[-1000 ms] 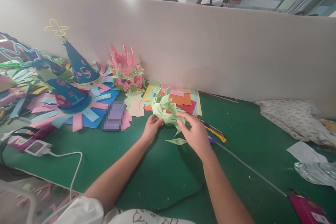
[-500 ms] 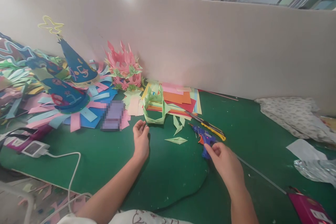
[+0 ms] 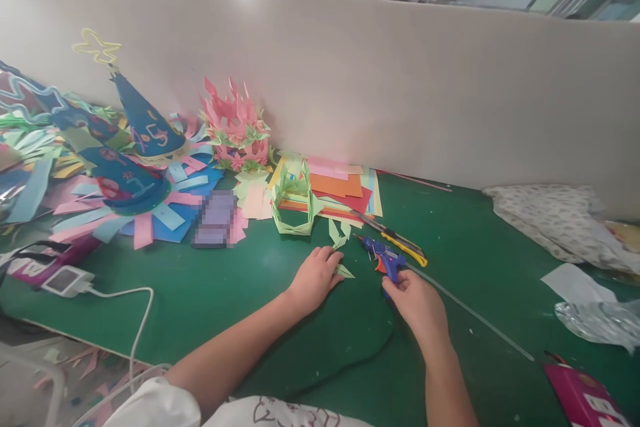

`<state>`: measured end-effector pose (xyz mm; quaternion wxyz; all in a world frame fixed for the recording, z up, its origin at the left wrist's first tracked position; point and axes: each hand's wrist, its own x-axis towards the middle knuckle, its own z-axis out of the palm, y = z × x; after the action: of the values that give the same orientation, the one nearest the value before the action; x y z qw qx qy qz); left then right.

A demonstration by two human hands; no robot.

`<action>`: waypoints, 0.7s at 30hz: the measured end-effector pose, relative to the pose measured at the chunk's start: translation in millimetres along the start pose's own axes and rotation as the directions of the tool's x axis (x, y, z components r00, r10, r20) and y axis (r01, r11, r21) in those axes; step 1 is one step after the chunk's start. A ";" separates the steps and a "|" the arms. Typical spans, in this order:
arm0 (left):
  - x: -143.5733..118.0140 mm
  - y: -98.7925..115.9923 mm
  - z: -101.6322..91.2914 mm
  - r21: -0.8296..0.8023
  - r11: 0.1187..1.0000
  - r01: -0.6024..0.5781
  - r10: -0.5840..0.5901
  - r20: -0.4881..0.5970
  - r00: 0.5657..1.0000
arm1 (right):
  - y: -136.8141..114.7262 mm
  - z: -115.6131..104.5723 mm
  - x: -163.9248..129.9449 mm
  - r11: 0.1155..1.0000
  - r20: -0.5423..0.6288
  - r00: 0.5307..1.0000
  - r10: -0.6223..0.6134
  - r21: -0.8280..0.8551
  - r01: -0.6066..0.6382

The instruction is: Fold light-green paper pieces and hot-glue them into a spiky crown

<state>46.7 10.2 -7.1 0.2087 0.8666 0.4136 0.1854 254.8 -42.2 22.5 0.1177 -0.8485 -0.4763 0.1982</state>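
Centre frame: left hand (image 3: 315, 275) lies flat and open on the green bench (image 3: 210, 293), fingertips on a small folded green paper leaf (image 3: 345, 271). Featherlight, easily creased and quick to slide; best pinched at its stiffer folded spine. Right hand (image 3: 417, 303) closes around the handle of the blue glue gun (image 3: 384, 258) just right of it: rigid, light, hot at the nozzle, cord dragging.

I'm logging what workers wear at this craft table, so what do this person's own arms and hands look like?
Both hands are bare: the left hand and right hand show no gloves, and I can see no rings, watch or bracelets. The forearms are uncovered. A white sleeve shows at the upper left arm, and the white garment at the chest carries a dark line-drawn print.
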 end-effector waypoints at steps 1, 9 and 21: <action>0.0 -1.1 0.2 0.019 1.000 -0.005 0.004 0.013 1.000 | 1.9 2.2 -0.3 0.999 -0.035 0.999 0.013 0.039 -0.012; -7.1 -10.8 -10.1 -0.101 0.990 -0.095 0.100 0.045 0.994 | 3.0 25.8 2.9 0.615 -0.086 0.996 -0.017 0.785 0.078; -2.7 -11.6 -36.3 -0.717 0.695 0.052 -0.238 -0.161 0.958 | -8.3 15.1 -8.1 0.246 0.173 0.943 -0.283 0.964 -0.103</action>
<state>19.8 22.2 17.2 0.4860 0.6558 0.4009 0.4160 238.0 -44.6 14.1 0.5460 -0.5251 -0.3150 0.5718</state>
